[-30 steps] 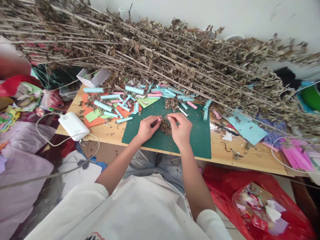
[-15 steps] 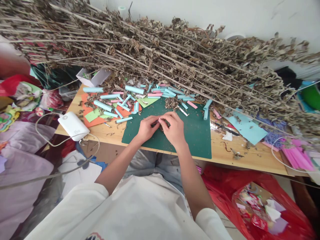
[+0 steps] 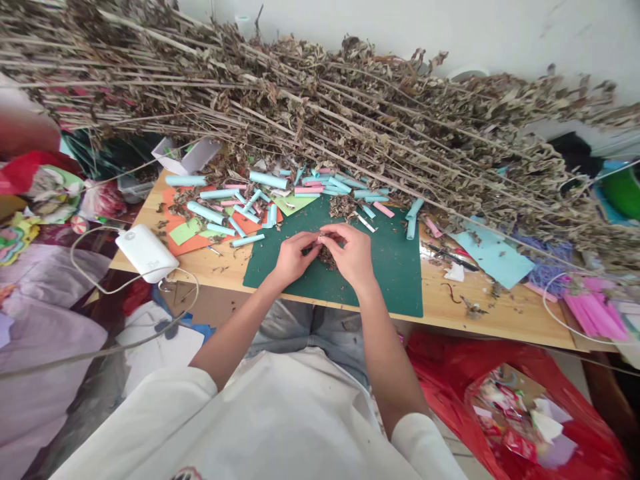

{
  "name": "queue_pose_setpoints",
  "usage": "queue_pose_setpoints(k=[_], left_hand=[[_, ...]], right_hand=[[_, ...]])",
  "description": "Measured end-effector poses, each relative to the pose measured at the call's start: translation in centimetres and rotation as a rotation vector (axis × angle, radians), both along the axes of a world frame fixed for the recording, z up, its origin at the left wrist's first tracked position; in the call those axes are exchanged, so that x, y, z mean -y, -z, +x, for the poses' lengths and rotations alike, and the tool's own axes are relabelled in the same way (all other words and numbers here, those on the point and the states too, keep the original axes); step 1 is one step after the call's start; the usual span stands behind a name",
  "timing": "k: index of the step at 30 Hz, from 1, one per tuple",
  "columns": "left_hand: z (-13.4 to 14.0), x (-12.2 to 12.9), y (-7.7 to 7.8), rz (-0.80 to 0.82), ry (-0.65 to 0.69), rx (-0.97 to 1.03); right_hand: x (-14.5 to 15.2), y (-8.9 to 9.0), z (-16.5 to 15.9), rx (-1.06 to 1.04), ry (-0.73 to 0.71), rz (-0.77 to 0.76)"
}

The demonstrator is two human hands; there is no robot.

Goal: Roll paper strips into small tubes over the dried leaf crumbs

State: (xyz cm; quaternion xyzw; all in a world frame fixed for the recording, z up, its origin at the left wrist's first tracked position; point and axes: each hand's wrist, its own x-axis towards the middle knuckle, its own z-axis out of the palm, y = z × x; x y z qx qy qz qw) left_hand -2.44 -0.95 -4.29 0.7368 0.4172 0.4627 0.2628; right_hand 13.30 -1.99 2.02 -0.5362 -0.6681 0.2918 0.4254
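Note:
Over the dark green cutting mat (image 3: 390, 280), my left hand (image 3: 296, 256) and my right hand (image 3: 351, 253) meet fingertip to fingertip. Both are closed in a pinch. Whatever lies between the fingertips is too small and too covered to name. Just under my right fingers, a small heap of crumbled dried leaves (image 3: 327, 259) rests on the mat. Beyond the hands lie a thin white paper roll (image 3: 367, 223) and another pile of dried leaves (image 3: 342, 208). Several light blue paper rolls (image 3: 269, 180) and pink paper rolls (image 3: 383, 209) are scattered along the mat's far side.
Long bundles of dried leafy stalks (image 3: 320, 113) stretch across the back. A white power bank (image 3: 147, 252) with a cable sits at the left table edge. To the right are a blue paper sheet (image 3: 495, 253) and a black pen (image 3: 454, 259). A red bag (image 3: 430, 373) of scraps stands below.
My right hand has shifted slightly right and its fingers have spread a little, so more of the leaf heap beneath shows. My left hand has hardly moved.

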Motion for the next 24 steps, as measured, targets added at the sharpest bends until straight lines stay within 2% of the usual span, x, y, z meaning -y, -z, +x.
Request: queue_pose_setpoints(k=[4, 9, 11, 17, 24], left_hand=[[0.0, 0.0, 0.0, -0.013, -0.007, -0.015], [0.0, 0.1, -0.2, -0.042, 0.01, 0.006], [0.0, 0.1, -0.2, -0.047, 0.006, 0.008], [0.0, 0.0, 0.0, -0.026, 0.011, 0.005], [-0.1, 0.0, 0.0, -0.047, 0.008, 0.012]], right_hand=[[0.1, 0.2, 0.0, 0.027, -0.001, 0.078], [0.9, 0.5, 0.0, 0.235, -0.03, 0.214], [1.2, 0.6, -0.1, 0.25, -0.02, 0.215], [0.6, 0.9, -0.2, 0.062, 0.067, 0.138], [1.3, 0.9, -0.3, 0.175, -0.017, 0.196]])
